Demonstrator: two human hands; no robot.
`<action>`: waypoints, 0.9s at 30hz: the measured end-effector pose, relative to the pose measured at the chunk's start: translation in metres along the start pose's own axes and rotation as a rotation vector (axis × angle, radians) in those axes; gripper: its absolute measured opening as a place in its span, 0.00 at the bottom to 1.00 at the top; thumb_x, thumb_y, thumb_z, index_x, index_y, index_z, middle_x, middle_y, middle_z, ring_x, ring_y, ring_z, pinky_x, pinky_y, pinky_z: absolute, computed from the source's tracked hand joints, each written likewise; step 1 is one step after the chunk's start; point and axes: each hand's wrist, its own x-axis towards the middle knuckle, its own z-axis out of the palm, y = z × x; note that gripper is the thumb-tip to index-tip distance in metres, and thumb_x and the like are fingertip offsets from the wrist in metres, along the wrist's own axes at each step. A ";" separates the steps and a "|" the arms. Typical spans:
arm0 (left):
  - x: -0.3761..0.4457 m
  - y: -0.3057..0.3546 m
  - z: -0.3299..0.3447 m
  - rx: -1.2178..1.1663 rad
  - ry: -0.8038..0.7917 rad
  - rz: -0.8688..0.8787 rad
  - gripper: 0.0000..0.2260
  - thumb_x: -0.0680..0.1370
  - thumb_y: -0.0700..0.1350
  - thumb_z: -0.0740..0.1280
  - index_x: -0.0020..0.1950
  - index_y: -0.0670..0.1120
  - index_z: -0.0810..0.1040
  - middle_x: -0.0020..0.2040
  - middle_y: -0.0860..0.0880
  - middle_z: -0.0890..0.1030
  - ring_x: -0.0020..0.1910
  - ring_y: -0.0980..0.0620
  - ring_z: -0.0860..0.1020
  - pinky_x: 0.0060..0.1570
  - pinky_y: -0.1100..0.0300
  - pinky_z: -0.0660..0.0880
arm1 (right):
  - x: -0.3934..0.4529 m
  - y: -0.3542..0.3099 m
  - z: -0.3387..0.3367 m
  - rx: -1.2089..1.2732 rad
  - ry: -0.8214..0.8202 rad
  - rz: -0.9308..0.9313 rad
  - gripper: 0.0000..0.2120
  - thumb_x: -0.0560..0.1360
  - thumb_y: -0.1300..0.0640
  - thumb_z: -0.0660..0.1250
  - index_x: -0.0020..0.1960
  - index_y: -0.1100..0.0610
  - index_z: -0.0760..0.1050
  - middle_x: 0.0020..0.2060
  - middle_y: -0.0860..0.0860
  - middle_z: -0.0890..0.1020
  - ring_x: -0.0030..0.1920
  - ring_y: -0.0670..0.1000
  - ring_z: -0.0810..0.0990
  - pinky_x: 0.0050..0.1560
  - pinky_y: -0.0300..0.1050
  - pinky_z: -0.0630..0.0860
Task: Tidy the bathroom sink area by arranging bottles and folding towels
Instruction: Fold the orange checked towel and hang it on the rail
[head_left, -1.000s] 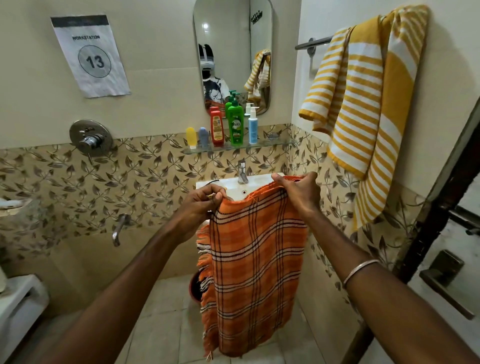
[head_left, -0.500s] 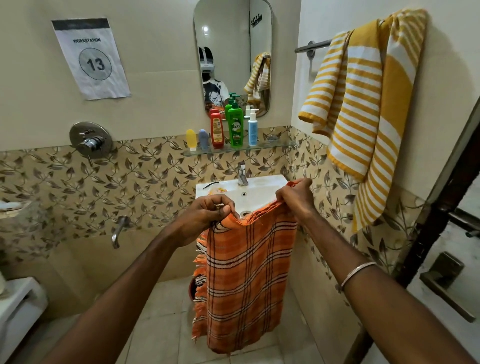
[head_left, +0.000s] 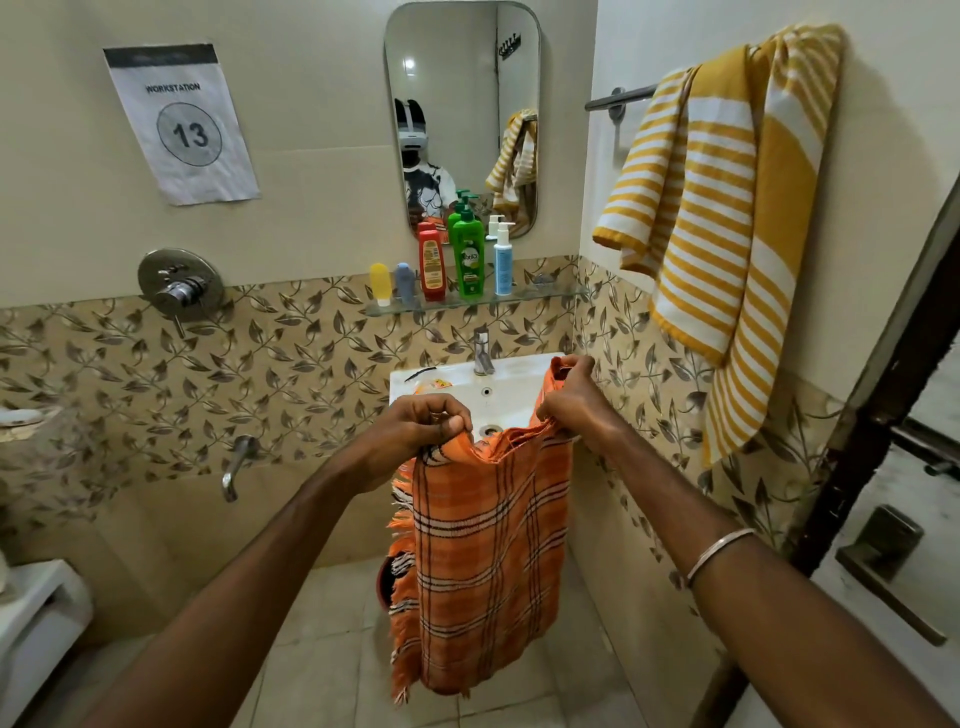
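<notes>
Hanging from both hands in front of the white ceramic sink, the orange plaid fringed towel droops in folded layers toward the tiled floor. The left hand pinches the towel's upper left corner with curled fingers, and the right hand grips the upper right corner, bunching the cloth, a flap of it sticking up past the thumb. The top edge sags between the two hands, just over the sink's front rim. A thin metal bangle circles the right forearm.

Above the chrome tap, a narrow glass shelf carries a row of bottles standing upright: a small yellow bottle, a small grey-blue bottle, a red bottle, a tall green pump bottle and a slim white-and-blue pump bottle. The rounded mirror hangs behind them. On the right wall a yellow-and-white striped towel is draped over a metal rail. A paper sign reading "WORKSTATION 13" is on the left wall above a round chrome shower valve.
</notes>
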 end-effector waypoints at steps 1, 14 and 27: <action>0.001 -0.002 -0.003 0.013 0.075 -0.002 0.08 0.79 0.44 0.65 0.51 0.40 0.80 0.44 0.41 0.79 0.42 0.47 0.76 0.42 0.60 0.74 | -0.002 -0.001 -0.003 -0.020 -0.049 -0.023 0.33 0.74 0.71 0.67 0.69 0.49 0.54 0.61 0.57 0.71 0.54 0.58 0.79 0.53 0.61 0.82; 0.021 -0.004 -0.004 -0.084 0.456 0.033 0.08 0.81 0.44 0.64 0.52 0.42 0.79 0.55 0.37 0.82 0.51 0.42 0.81 0.54 0.44 0.78 | -0.018 -0.024 -0.015 -0.143 -0.716 -0.285 0.39 0.71 0.79 0.62 0.75 0.52 0.61 0.72 0.53 0.68 0.70 0.51 0.71 0.65 0.67 0.73; 0.024 -0.008 -0.001 -0.163 0.384 -0.080 0.09 0.79 0.46 0.66 0.53 0.41 0.80 0.42 0.47 0.81 0.41 0.50 0.79 0.39 0.57 0.77 | -0.016 -0.025 -0.025 -0.008 -0.821 -0.270 0.37 0.71 0.81 0.58 0.71 0.50 0.65 0.67 0.58 0.75 0.58 0.57 0.79 0.36 0.41 0.77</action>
